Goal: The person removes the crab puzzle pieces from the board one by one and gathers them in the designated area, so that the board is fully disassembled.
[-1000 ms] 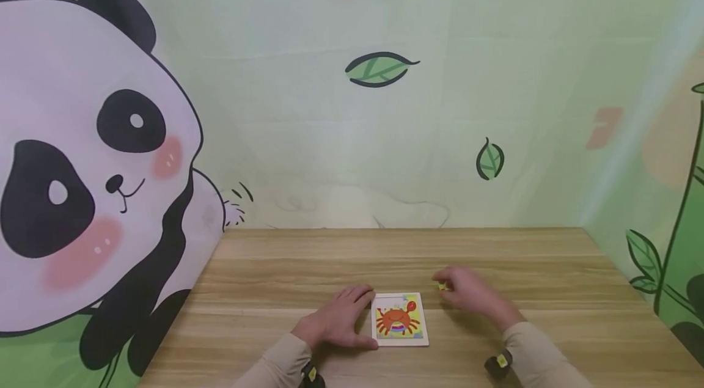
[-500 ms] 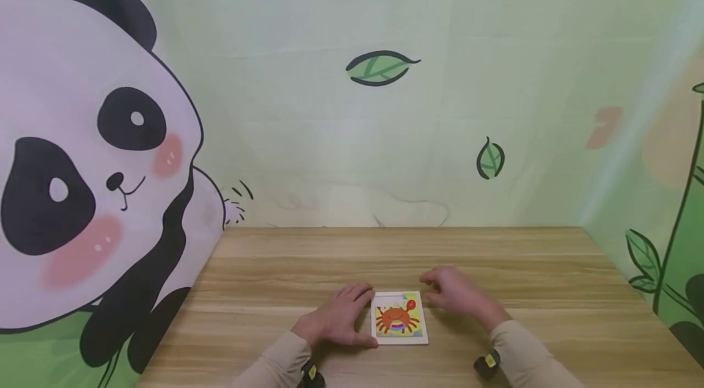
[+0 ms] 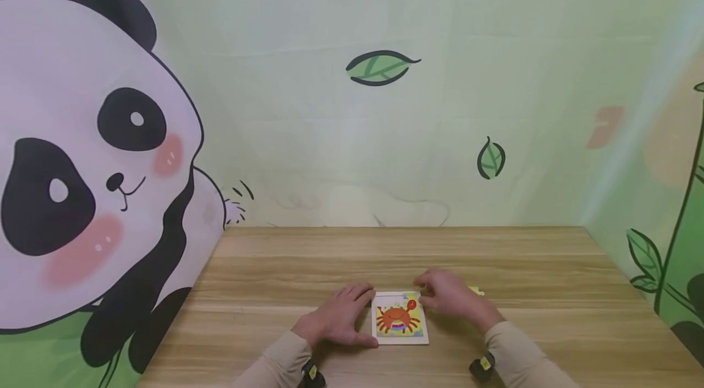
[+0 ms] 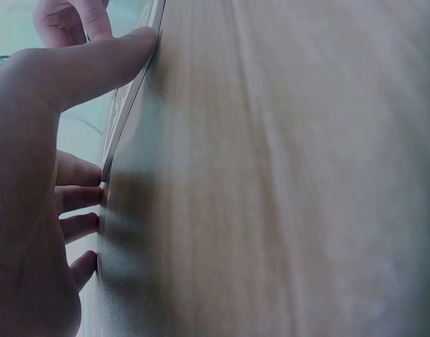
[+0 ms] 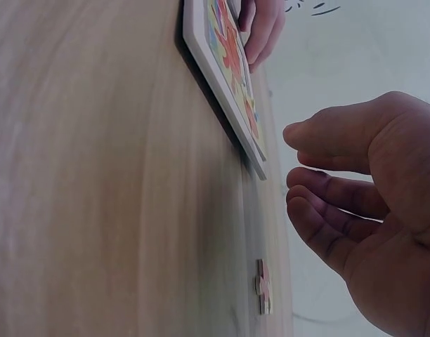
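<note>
A square crab jigsaw puzzle (image 3: pixel 398 319) in a white frame lies on the table. My left hand (image 3: pixel 343 316) rests against its left side, fingertips by the far corner and thumb at the near one. In the left wrist view, the thumb (image 4: pixel 106 67) presses the tray's edge. My right hand (image 3: pixel 448 293) is at the puzzle's far right corner. Its thumb (image 5: pixel 334 130) lies close over the index finger, the other fingers bent. Whether a piece is between the tips is hidden. A loose puzzle piece (image 5: pixel 264 286) lies on the table, its yellow part (image 3: pixel 476 291) showing behind the right hand.
The wooden table (image 3: pixel 297 259) reaches back to a pale green wall cloth (image 3: pixel 297 131) printed with a panda and leaves. Dark wrist cameras sit near the left sleeve (image 3: pixel 277 354) and the right sleeve (image 3: pixel 522 348).
The right hand has moved left toward the puzzle's far right corner. A yellow-green piece seen at its fingertips earlier no longer shows there; yellow now shows behind the hand. The left hand stays put.
</note>
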Available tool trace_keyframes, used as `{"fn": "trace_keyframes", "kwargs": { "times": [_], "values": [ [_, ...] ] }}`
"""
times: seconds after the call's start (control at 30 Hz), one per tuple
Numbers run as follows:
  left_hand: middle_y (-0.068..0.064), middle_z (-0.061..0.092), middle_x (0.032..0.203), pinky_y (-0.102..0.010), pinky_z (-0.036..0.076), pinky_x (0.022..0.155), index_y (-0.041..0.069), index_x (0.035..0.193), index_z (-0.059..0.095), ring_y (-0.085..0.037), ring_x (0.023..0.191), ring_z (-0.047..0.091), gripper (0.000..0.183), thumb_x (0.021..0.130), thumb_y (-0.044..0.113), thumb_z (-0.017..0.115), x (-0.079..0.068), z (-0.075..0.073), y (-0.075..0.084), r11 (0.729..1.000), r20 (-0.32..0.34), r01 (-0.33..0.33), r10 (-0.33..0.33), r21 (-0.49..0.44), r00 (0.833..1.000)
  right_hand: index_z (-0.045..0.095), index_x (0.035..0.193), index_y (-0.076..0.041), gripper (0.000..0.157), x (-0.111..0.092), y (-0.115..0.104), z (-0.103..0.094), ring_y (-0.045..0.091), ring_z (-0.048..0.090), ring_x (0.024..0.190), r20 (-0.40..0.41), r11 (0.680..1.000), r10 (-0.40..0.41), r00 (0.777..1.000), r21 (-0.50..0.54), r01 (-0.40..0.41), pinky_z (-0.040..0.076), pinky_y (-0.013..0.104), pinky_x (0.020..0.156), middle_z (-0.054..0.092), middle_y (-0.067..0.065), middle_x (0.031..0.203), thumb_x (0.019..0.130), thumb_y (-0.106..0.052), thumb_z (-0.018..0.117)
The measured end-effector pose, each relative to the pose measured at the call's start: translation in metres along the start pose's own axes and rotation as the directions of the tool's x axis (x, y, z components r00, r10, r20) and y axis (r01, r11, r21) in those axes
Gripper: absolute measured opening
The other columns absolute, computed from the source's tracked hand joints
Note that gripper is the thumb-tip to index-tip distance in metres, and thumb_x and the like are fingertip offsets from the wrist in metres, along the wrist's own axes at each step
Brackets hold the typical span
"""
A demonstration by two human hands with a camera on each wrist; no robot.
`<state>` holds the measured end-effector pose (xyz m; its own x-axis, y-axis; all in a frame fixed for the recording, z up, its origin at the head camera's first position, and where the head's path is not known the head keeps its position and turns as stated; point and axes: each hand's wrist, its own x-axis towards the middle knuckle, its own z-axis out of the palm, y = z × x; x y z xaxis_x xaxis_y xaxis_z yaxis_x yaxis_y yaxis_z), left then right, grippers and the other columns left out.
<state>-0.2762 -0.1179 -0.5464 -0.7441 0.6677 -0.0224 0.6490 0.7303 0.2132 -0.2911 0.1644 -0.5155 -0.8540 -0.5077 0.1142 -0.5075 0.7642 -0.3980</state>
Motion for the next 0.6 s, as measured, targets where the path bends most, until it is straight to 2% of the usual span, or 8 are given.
{"fn": "trace_keyframes", "kwargs": {
  "times": [0.3, 0.6],
  "values": [
    [-0.007, 0.032, 0.156, -0.046, 0.026, 0.119, 0.009, 0.151, 0.032, -0.026, 0.143, 0.030, 0.104, 0.076, 0.076, 0.059, 0.0007, 0.0003, -0.0009, 1.000, 0.003, 0.004, -0.004, -0.006, 1.000, 0.069, 0.113, -0.005, 0.031, 0.0037, -0.0037, 0.0029, 0.015, 0.060, 0.086, 0.023, 1.000, -0.014, 1.000, -0.006, 0.014, 0.054, 0.035, 0.074, 0.066, 0.004, 0.102, 0.083, -0.014, 0.073],
    [-0.009, 0.034, 0.155, -0.046, 0.026, 0.119, 0.008, 0.151, 0.033, -0.027, 0.142, 0.032, 0.103, 0.076, 0.073, 0.061, -0.0017, -0.0028, 0.0017, 1.000, -0.005, -0.007, 0.007, -0.005, 1.000, 0.068, 0.114, -0.003, 0.035, 0.0037, -0.0070, 0.0078, 0.011, 0.055, 0.077, 0.025, 0.997, -0.079, 0.997, 0.015, 0.079, 0.049, 0.023, 0.064, 0.066, 0.004, 0.098, 0.081, -0.013, 0.074]
  ]
}}
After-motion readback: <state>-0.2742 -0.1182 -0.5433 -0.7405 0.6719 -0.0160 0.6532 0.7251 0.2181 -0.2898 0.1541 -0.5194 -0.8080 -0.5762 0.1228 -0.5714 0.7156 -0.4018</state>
